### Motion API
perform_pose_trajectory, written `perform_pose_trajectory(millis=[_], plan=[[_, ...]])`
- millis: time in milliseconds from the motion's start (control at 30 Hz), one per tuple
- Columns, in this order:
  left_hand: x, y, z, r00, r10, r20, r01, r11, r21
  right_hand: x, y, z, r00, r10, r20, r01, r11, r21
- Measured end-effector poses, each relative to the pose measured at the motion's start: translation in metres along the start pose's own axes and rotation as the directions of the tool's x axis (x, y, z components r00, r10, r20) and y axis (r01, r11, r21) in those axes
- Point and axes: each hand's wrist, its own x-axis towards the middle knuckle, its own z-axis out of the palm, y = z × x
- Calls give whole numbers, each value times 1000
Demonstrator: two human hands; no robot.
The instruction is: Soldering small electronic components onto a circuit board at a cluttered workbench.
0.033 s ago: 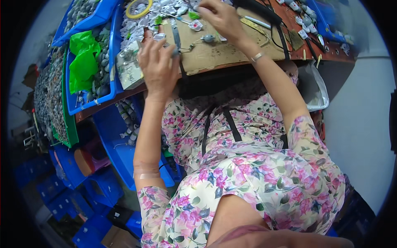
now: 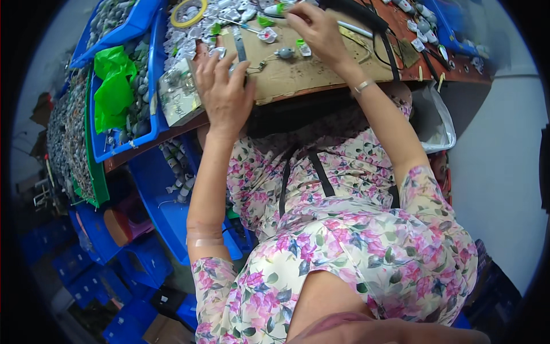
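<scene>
Left hand: the bare left hand [image 2: 224,86] is over the front of the reddish-brown bench [image 2: 465,80], back upward, fingers bent and a little apart; whether its grip pinches anything is hidden, so I cannot tell.
Right hand: the bare right hand [image 2: 318,31], with a silvery band at the wrist, is above the far part of the work sheet, fingers curled and thumb near the forefinger; I cannot tell whether its grip is closed on something.
White-and-green part: a small white plastic part with a bright green section [image 2: 275,9] is at the right fingertips; held or merely beside them is unclear.
Grey part: a rounded grey plastic part [image 2: 285,53] lies between the hands on a tan cardboard sheet [image 2: 303,77], with thin wiring running toward the left hand.
Near the grey part: a second white-and-green piece [image 2: 304,48] lies to its right, and a flat grey strip [image 2: 240,46] lies beyond the left fingers.
Far left of bench: a yellow ring-shaped tape roll [image 2: 186,24] sits among loose white plastic parts [image 2: 176,47].
Left side: a blue plastic tray [image 2: 153,86] holds grey parts and a crumpled bright green plastic bag [image 2: 113,86].
</scene>
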Motion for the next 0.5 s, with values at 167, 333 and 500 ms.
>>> perform_pose_trajectory(millis=[167,333,500], plan=[[12,3,47,999,-36,33,34,997,72,-58,21,-44,984,126,-126,-144,978,-149],[11,-10,54,997,21,71,-28,994,102,-62,22,-45,985,160,-67,-170,970,-175],[13,-6,51,997,30,64,-35,996,78,-68,31,-34,998,8,65,24,886,-463]])
